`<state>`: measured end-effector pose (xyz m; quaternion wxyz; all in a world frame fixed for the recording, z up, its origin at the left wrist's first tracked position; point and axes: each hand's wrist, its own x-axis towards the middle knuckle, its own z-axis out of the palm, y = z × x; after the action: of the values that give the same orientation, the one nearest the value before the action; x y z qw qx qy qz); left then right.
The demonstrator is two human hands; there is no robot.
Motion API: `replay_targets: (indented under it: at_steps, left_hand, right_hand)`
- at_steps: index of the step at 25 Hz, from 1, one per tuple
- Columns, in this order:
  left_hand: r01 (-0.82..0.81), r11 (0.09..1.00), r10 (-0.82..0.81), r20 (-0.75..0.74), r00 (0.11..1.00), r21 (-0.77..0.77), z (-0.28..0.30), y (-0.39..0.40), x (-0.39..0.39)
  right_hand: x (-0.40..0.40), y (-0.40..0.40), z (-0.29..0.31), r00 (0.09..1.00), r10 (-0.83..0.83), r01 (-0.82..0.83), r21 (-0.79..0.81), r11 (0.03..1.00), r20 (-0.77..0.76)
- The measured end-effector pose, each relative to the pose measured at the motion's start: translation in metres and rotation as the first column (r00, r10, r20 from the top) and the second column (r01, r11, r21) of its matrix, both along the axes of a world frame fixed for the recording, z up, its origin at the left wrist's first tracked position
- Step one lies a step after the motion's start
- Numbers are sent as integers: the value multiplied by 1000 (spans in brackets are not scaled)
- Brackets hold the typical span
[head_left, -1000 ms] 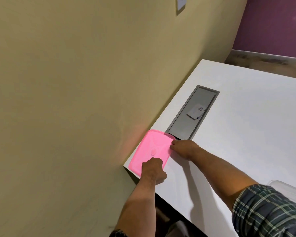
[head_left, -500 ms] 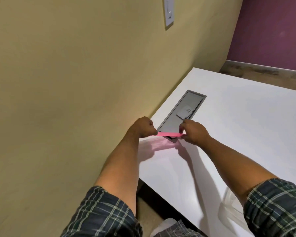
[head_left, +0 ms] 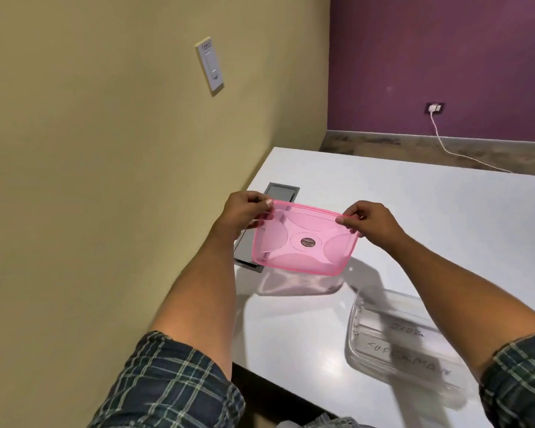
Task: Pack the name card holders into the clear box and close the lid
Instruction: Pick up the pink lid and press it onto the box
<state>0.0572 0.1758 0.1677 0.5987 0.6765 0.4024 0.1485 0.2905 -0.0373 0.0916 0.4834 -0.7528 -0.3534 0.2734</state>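
Aloft, lid (edges pinched)

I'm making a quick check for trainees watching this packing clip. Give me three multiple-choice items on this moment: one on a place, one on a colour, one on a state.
1. Where is the clear box?
A. on the white table, near the person's right forearm
B. on the floor
C. held up against the wall

2. What colour is the lid?
A. blue
B. pink
C. white

3. How is the lid held?
A. lying flat on the table
B. snapped onto the box
C. in the air, pinched by the left hand and right hand

Answers: 1 A, it rests on the tabletop. 2 B, translucent pink. 3 C, both hands grip its far corners above the table.
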Motion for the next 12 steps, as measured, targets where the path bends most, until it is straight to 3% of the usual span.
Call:
replay_targets:
  at_steps: [5, 12]
  left_hand:
    - [-15, 997, 17, 23, 1000, -78, -13, -46, 50]
    - [129, 979, -154, -163, 975, -159, -77, -128, 100]
  right_hand:
    - [38, -73, 8, 979, -197, 197, -3, 980, -50]
    - [65, -200, -10, 932, -230, 176, -203, 963, -280]
